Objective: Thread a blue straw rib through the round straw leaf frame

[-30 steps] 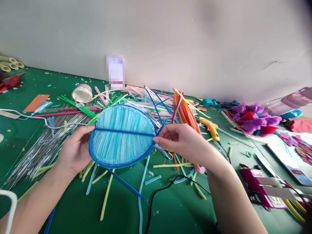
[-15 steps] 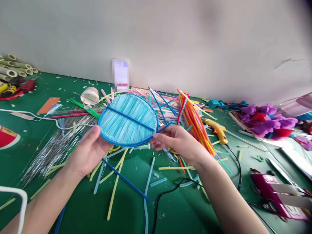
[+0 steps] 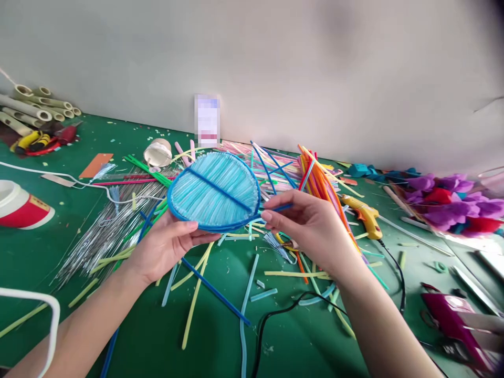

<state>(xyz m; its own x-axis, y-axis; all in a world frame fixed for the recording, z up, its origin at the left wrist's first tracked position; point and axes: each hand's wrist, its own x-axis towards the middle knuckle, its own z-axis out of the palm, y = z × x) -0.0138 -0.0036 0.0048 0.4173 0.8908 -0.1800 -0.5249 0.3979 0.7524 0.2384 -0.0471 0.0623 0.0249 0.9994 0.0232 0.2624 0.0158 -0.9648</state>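
A round panel of pale blue strands, rimmed in dark blue pipe cleaner, is held tilted above the table. A straight dark blue strip crosses its face. My left hand grips the lower left rim, thumb in front and fingers beneath. At the right edge, my right hand pinches a dark blue pipe cleaner between thumb and forefinger; its tail sticks out past the fingertips. The pinched piece appears to run along the rim, but the fingers partly hide where it joins.
Loose pipe cleaners litter the green table. A yellow glue gun lies right, its black cord crossing the front. Purple fabric flowers, a red-and-white cup, pliers, bamboo tubes and silver wires surround the work.
My left hand has shifted from the panel's left side to its lower rim. My right hand has drawn slightly away from the edge with the pipe cleaner. The view has turned a little left.
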